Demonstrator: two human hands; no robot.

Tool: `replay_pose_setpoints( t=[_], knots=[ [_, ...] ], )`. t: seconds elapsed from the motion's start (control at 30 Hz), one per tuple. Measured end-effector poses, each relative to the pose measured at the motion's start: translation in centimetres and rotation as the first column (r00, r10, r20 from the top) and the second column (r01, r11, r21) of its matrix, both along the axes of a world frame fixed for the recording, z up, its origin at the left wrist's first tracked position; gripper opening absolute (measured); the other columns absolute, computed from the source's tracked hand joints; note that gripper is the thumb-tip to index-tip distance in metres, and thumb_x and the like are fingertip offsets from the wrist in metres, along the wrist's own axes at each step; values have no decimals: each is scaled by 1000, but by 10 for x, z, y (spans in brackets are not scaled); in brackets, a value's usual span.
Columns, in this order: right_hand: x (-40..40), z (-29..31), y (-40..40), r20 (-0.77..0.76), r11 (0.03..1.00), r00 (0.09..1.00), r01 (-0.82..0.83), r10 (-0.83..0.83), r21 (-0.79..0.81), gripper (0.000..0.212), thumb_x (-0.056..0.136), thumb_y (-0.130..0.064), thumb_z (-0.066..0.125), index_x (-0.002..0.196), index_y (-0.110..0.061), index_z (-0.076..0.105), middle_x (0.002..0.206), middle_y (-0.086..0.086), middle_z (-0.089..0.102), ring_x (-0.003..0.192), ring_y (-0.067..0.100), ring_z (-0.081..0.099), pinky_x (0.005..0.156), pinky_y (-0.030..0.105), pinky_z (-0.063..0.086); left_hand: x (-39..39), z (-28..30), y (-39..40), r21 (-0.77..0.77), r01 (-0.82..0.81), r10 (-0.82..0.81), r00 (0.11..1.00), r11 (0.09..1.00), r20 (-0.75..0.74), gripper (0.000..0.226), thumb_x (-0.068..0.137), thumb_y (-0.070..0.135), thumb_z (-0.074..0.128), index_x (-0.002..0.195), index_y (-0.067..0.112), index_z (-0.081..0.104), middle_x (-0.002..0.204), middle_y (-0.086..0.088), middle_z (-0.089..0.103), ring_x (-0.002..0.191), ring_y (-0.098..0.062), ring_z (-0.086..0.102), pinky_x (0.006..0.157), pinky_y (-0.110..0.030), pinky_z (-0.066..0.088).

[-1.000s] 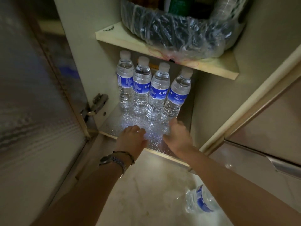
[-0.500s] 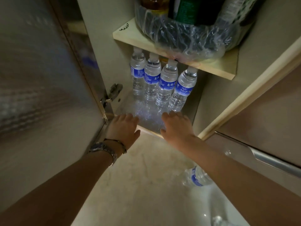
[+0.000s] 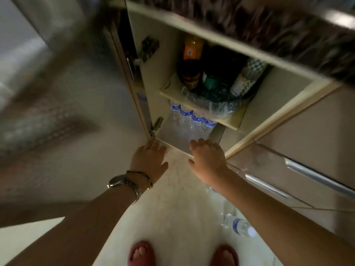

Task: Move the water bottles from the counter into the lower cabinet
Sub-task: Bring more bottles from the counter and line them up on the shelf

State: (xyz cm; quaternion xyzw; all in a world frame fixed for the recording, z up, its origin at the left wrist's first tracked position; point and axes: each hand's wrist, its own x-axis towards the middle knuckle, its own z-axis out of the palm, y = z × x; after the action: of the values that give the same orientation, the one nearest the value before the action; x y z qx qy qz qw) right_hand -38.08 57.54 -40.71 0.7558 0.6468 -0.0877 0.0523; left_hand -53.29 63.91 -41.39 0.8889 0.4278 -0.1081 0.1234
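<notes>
Both hands empty, fingers spread: left hand (image 3: 150,160) and right hand (image 3: 208,160) hover by the lower cabinet's front edge (image 3: 173,146); four water bottles (image 3: 191,118), I think, stand at the back.

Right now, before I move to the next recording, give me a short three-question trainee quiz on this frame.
1. True or false: the left hand grips a water bottle.
2. How many water bottles stand in a row on the cabinet floor under the shelf?
3. Where does the loose bottle lie? A) on the shelf B) on the floor near the right arm C) in the right hand

Key: 1 false, both hands are empty with fingers extended; 2 four; 3 B.
</notes>
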Motion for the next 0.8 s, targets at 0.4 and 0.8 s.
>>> replay_pose_setpoints(
  t=[0.4,0.8],
  knots=[
    [-12,239,-60,-4,985,985,172,-172,-8,29,85,-34,61,106,-13,60,102,7,63,96,25,60,82,33,46,-5,218,-39,16,115,-115,993,993,39,41,91,41,42,129,27,46,134,0,47,122,-22,43,101,-36,36],
    [4,371,-158,-25,902,912,410,-410,133,28,93,-37,47,113,-19,57,112,2,60,106,22,56,89,32,41,19,361,-76,99,306,-321,918,947,235,34,88,36,49,118,23,54,123,-1,53,116,-22,46,95,-34,40]
  ],
)
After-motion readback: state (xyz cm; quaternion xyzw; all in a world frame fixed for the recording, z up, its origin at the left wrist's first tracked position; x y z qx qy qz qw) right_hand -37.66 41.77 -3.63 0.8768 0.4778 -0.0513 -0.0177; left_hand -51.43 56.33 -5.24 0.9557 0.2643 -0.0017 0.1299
